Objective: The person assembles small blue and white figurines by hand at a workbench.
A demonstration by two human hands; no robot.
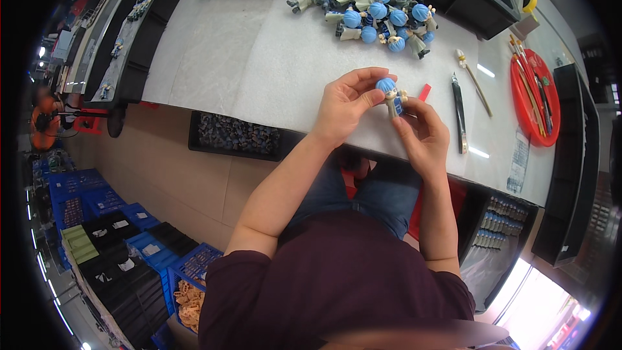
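Above the near edge of the white-covered table I hold a small blue-haired figurine (392,98) between both hands. My left hand (346,105) pinches it at the head with thumb and fingertips. My right hand (424,135) grips its lower body, the fingers curled round it, so its legs are largely hidden. Farther back lies a pile of similar figurines (379,10) with blue hair and pale clothes. A black-handled craft knife (459,113) rests just right of my right hand, and a short red strip (425,92) lies behind that hand.
At the right, a red oval tray (550,133) holds several brushes. A thin stick (478,84) lies beside the knife. Black trays (447,0) line the table's back. A bin of small dark parts (236,136) sits below the front edge; blue crates (78,185) stand at lower left.
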